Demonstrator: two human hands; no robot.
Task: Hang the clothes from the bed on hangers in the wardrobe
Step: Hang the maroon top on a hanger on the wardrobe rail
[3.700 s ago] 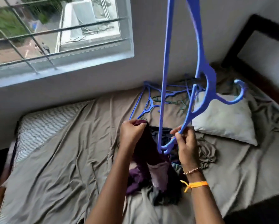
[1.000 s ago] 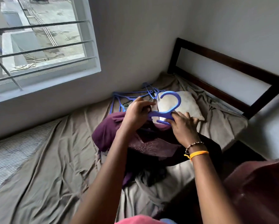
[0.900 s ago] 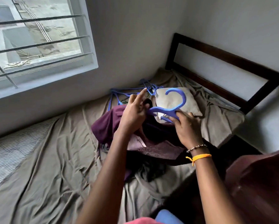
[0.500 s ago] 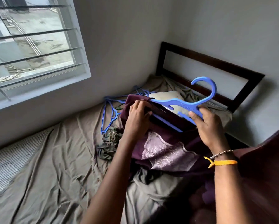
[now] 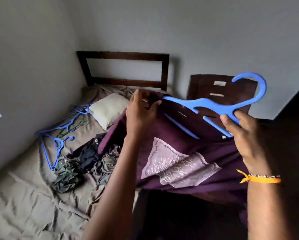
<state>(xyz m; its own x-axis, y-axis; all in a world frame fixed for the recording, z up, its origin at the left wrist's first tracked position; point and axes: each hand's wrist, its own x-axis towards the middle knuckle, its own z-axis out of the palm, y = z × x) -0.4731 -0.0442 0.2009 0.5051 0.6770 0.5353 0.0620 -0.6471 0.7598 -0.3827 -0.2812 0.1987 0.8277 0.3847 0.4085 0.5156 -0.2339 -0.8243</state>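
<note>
- We now hold the purple shirt on the blue hanger higher, clear of the bed, its hook toward the dark chair
- Our left hand pinches the shoulder; our right hand grips the hanger's neck
- The window has left view; spare hangers and crumpled clothes lie on the sheet

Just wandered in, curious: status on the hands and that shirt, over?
Left hand pinches the purple shirt at its shoulder. Right hand holds the blue hanger. Hanger partly inside shirt. Nothing in the way.

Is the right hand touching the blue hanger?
Touching. The head view shows the right hand with fingers curled round the blue hanger below its hook.
</note>
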